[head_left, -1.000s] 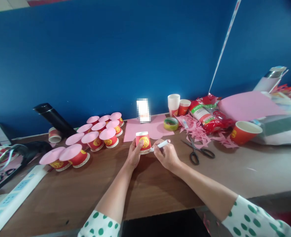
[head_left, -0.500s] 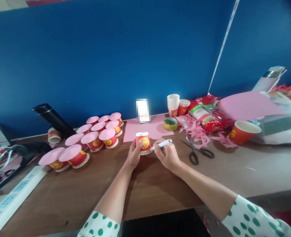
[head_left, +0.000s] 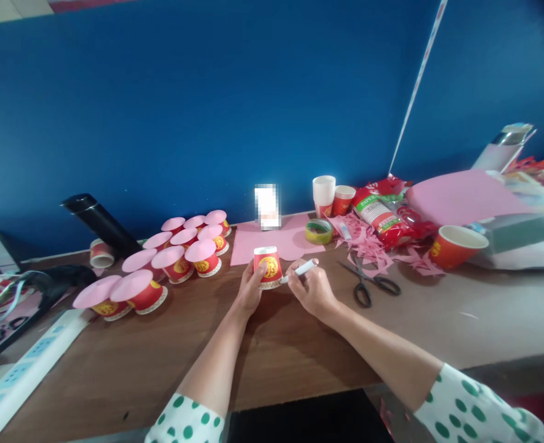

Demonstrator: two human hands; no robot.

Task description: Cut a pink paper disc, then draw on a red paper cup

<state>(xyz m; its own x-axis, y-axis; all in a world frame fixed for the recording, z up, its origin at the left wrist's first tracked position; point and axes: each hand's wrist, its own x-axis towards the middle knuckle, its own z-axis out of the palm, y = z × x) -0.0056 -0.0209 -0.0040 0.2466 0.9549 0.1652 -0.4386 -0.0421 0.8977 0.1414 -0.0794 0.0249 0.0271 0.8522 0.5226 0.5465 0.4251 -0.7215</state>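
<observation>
My left hand [head_left: 252,288] grips the side of a red paper cup [head_left: 271,268] with a gold emblem, its patterned rim turned down and its white base up. Between the fingers of my right hand [head_left: 312,289] is a white marker pen [head_left: 305,267], its tip close to the cup's lower right rim; I cannot tell whether they touch. Behind the cup, a pink paper sheet [head_left: 248,243] lies on the table. Black-handled scissors [head_left: 363,292] rest to the right of my right hand.
Several upturned red cups topped with pink paper discs [head_left: 167,256] stand at left, near a black flask [head_left: 103,224] and a white power strip [head_left: 27,369]. At right are a tape roll [head_left: 319,232], pink paper scraps [head_left: 368,243], a red packet [head_left: 385,215] and an orange cup [head_left: 456,247].
The marker and my right fingers have shifted very slightly left and up. My left hand and the cup look almost unchanged.
</observation>
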